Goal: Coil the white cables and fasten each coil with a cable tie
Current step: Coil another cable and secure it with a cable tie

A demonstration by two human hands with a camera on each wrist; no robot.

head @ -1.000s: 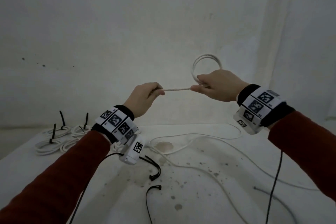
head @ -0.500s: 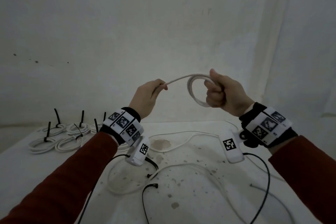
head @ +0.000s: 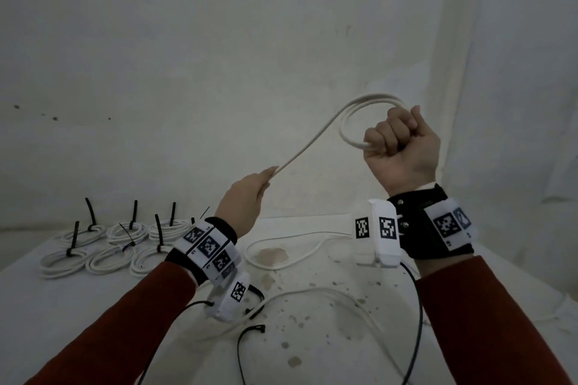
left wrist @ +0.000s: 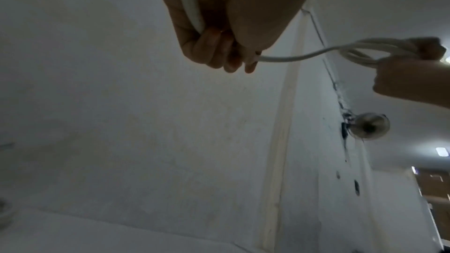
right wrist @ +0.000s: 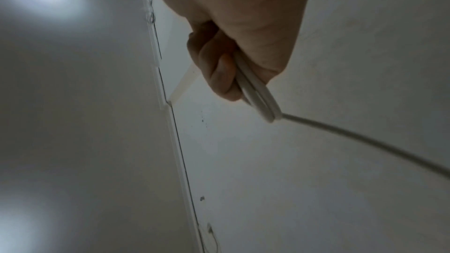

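White cable [head: 316, 147]: held in the air above the worktop [head: 328, 331]. Right hand [head: 403, 150] clenched around a small coil of its loops; left hand [head: 247, 200], lower, grips the straight run leading down from the coil. Finished coils with black cable ties [head: 103, 247] at the worktop's left; loose tie [head: 247, 344] near centre.

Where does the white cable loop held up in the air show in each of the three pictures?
Head: the cable loop is right of centre, gripped by the right hand.
Left wrist: cable loop at the right edge, by the right hand.
Right wrist: edge-on at centre, in the right hand.
Shared landmark: the strand running to the left hand.
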